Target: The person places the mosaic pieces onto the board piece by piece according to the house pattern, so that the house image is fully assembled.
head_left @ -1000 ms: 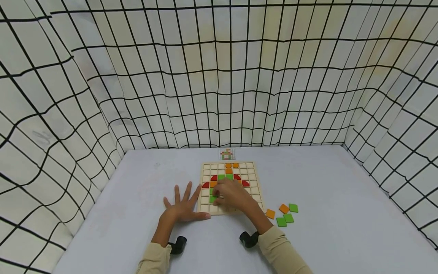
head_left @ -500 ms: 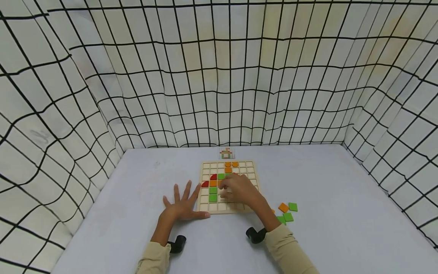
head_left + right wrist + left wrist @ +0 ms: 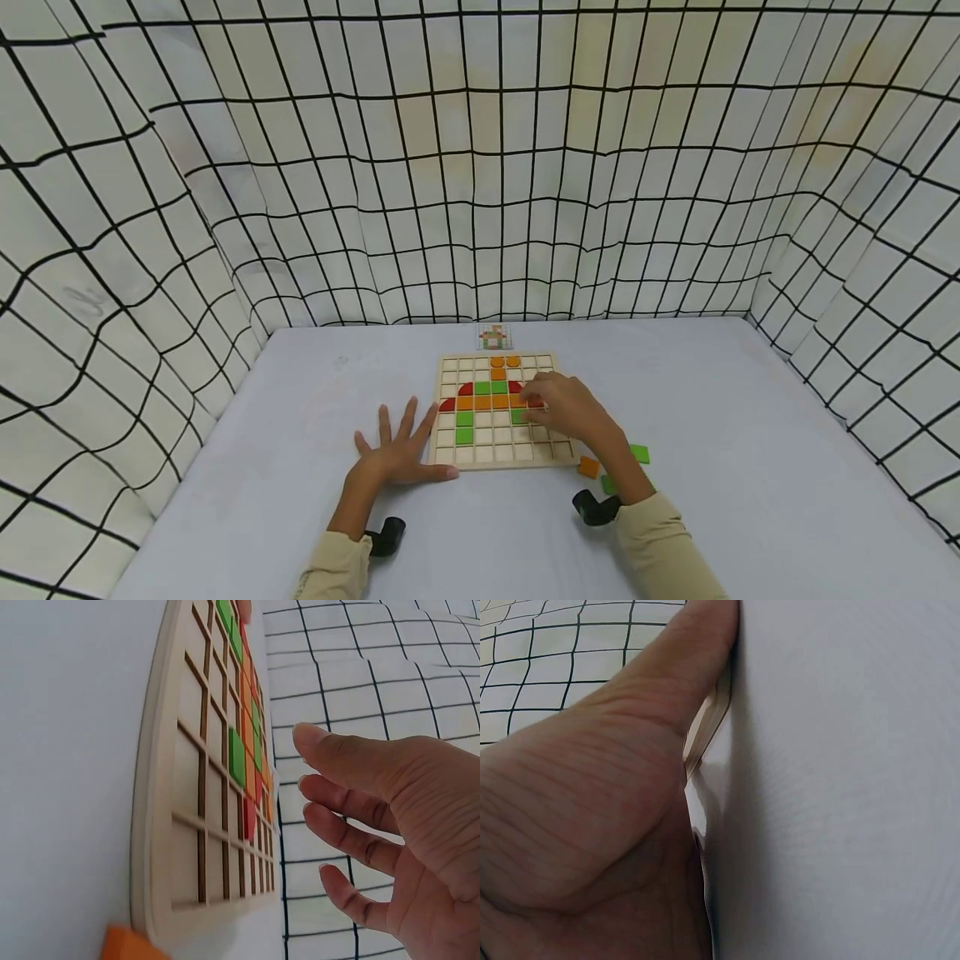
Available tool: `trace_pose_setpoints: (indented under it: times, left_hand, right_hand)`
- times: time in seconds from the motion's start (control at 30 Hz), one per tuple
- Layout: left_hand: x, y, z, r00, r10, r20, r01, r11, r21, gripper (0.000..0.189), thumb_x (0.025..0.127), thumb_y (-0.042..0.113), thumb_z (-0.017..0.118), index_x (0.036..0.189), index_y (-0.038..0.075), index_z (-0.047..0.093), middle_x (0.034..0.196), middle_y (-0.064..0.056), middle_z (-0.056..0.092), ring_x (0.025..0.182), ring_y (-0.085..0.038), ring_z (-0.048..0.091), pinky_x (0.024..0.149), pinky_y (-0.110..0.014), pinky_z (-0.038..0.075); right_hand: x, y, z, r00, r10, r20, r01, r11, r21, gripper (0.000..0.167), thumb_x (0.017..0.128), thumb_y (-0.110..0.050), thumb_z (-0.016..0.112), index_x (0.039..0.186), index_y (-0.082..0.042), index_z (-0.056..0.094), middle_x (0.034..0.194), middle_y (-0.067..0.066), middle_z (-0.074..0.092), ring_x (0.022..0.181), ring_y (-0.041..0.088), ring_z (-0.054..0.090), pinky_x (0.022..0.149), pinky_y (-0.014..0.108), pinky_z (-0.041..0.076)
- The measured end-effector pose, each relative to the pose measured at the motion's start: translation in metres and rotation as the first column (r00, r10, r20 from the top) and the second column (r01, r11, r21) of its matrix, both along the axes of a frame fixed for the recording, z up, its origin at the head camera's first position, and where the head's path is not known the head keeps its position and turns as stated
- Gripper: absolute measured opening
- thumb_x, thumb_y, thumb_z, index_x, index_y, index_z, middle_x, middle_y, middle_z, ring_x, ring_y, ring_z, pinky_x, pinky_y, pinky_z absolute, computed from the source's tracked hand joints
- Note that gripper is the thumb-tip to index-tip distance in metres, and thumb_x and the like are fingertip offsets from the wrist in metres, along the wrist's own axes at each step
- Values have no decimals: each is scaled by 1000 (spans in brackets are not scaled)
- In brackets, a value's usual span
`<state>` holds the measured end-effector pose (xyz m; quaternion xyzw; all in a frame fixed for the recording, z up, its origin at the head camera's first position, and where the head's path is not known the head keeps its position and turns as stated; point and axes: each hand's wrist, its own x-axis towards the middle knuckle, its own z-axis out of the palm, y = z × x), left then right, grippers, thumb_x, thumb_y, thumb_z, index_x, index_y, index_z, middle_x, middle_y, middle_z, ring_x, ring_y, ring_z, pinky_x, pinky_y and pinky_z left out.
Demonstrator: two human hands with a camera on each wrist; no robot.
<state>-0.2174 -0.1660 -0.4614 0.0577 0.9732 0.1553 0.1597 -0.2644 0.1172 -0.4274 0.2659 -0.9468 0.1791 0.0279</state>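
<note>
A wooden grid board (image 3: 492, 455) lies on the table, with green, orange and red tiles set in its cells. Two green tiles (image 3: 464, 427) stand in a column at its left; another green tile (image 3: 237, 759) sits below the orange row on the right. My right hand (image 3: 566, 406) hovers over the board's right side, covering part of a red tile (image 3: 515, 387). In the right wrist view the fingers (image 3: 349, 802) of this hand are loosely bent with nothing between them. My left hand (image 3: 397, 454) rests spread on the table, fingertips right at the board's left edge.
Loose tiles lie right of the board: an orange tile (image 3: 588, 467) and green tiles (image 3: 639, 453), partly hidden by my right forearm. A small picture card (image 3: 494, 337) lies behind the board. Black netting (image 3: 480, 200) over white sheeting encloses the table (image 3: 315, 367).
My right hand has moved right across the board, uncovering the orange row and a green tile on the right while covering some loose tiles. The left hand stays in place.
</note>
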Motion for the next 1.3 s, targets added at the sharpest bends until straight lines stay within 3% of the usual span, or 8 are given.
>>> trace_pose_setpoints:
  times: [0.33,1.07,1.3]
  left_hand:
    - [1,1,2,1000,1,3,-1,1000,8,113,72,72,68,158,23,14,165,-16,-5,144,-55,-16,100,-84,-3]
    - [1,1,3,1000,-5,2,5,1000,22,113,72,73,68,158,23,14,165,-16,-5,144,-55,-18,100,-84,-4]
    - [2,2,5,1000,-1,10,1,1000,15,113,72,74,67,158,23,14,165,-15,-5,144,-54,-18,100,-83,-3]
  right_hand:
    - [4,41,4,997,-46,55,46,999,-7,22,85,-24,77,103,-12,73,92,-3,66,88,13,60,79,31,53]
    - [35,137,-15,974,-149,173,160,986,-50,15,85,-19,75,97,-11,70,93,-3,66,89,15,60,80,37,54]
    - [39,152,-17,974,-102,204,114,992,-48,16,82,-17,78,94,-10,70,90,-4,65,86,13,57,77,33,52]
